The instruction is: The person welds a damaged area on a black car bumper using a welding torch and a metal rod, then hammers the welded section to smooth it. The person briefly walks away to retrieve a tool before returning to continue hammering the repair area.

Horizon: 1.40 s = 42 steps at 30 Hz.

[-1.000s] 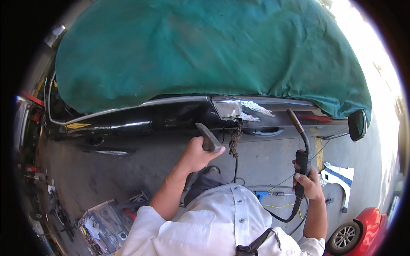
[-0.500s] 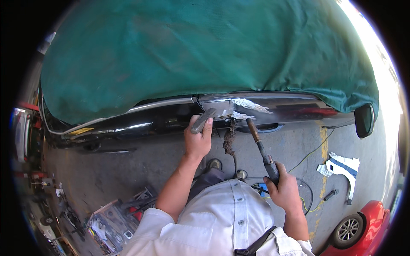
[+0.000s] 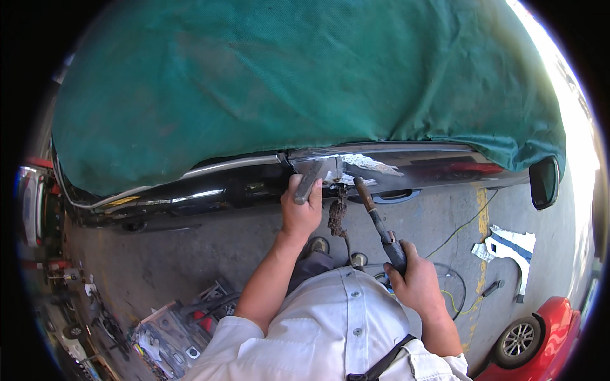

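My left hand [image 3: 301, 213] is closed round a worn grey flat bar [image 3: 309, 184], held slanting against or just before the scraped patch [image 3: 330, 166] of the black car's side. My right hand [image 3: 413, 279] grips the dark handle of a long rod tool [image 3: 376, 219]. Its brownish rod points up to the lower edge of the bare-metal area, right of the bar; whether the tip touches cannot be made out. Below the patch hangs a dark brown, clumpy cord-like thing [image 3: 337, 219]. The car panel [image 3: 438, 166] shows white and silvery ragged marks where paint is gone.
A green cover [image 3: 305, 76] drapes over the car. The side mirror [image 3: 543, 183] juts out at right. On the floor are a white fender-like panel [image 3: 511, 251], cables [image 3: 454, 232] and a tool box [image 3: 168, 336]. A red car [image 3: 553, 343] stands at lower right.
The rod tool and my right hand have shifted slightly left. My left hand has moved a little right and down, with the bar turned steeper. The head view has shifted slightly.
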### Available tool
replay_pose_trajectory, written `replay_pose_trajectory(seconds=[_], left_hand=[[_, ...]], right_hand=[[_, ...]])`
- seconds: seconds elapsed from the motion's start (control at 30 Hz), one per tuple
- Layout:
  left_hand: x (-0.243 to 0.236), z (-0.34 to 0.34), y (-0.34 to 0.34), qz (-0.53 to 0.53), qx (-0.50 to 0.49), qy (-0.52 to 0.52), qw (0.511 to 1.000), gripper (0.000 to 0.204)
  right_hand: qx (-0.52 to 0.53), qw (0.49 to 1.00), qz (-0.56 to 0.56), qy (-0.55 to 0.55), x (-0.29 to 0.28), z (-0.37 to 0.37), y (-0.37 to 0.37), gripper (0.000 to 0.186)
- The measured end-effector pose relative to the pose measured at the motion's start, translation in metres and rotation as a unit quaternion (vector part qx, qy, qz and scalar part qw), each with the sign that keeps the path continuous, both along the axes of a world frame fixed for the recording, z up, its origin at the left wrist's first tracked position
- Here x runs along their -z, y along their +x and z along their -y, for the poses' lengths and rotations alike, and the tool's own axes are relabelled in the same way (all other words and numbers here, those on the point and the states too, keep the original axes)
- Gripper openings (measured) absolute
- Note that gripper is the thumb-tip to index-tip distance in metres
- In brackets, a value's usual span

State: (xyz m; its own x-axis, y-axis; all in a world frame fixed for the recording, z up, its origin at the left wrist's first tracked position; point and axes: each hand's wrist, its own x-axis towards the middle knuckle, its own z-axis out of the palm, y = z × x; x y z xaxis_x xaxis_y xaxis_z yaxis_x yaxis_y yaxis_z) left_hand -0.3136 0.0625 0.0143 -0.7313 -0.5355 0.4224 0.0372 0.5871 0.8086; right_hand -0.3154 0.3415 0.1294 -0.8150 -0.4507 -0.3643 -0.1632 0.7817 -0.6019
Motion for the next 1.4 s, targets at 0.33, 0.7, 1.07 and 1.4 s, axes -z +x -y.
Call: replay_pose_trajectory(seconds=[0.33, 0.7, 1.07, 1.4], left_hand=[[0.002, 0.007, 0.004, -0.012, 0.022, -0.006, 1.000, 0.019], [0.003, 0.012, 0.004, -0.032, 0.038, 0.037, 0.998, 0.022], [0.004, 0.016, 0.003, -0.045, 0.054, 0.057, 0.996, 0.021], [0.009, 0.017, 0.002, -0.054, 0.054, 0.041, 0.996, 0.022]], right_hand=[[-0.021, 1.000, -0.009, 0.006, 0.002, 0.028, -0.011, 0.042], [0.026, 0.999, 0.012, -0.035, -0.002, 0.046, -0.024, 0.058], [0.047, 0.996, 0.081, -0.005, 0.002, 0.045, -0.023, 0.065], [0.058, 0.995, 0.082, -0.014, 0.004, 0.042, -0.016, 0.067]])
